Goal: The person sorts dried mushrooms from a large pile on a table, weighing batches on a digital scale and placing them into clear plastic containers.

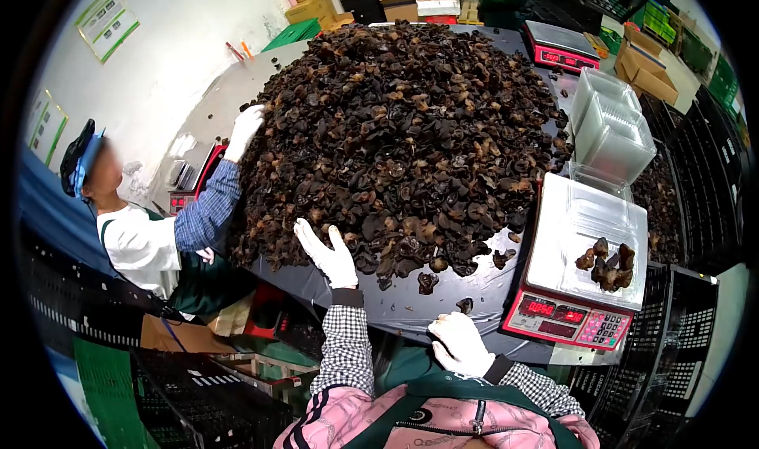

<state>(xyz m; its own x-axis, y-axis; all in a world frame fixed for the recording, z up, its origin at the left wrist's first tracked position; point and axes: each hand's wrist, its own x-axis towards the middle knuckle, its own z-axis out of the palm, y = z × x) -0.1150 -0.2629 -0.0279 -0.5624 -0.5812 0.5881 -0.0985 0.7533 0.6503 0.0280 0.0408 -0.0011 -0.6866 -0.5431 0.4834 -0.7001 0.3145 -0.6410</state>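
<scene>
A large heap of dark brown wood ear mushrooms (pixel 403 141) covers the middle of the table. My left hand (pixel 328 258), in a white glove, lies at the heap's near edge with thumb and fingers apart, holding nothing visible. My right hand (pixel 460 343), also gloved, is over the table's near edge, fingers curled together; what they hold, if anything, is hidden. Just beyond it lies a small loose mushroom piece (pixel 465 305). To the right, a red and white digital scale (pixel 545 239) carries a clear plastic tray (pixel 581 212) with several mushroom pieces (pixel 609 267) in it.
Stacked clear plastic trays (pixel 613 129) stand behind the scale. A second scale (pixel 561 46) is at the far right. At left, a co-worker's gloved hand (pixel 247 129) touches the heap beside another scale (pixel 186 188). Black crates (pixel 664 330) line the right side.
</scene>
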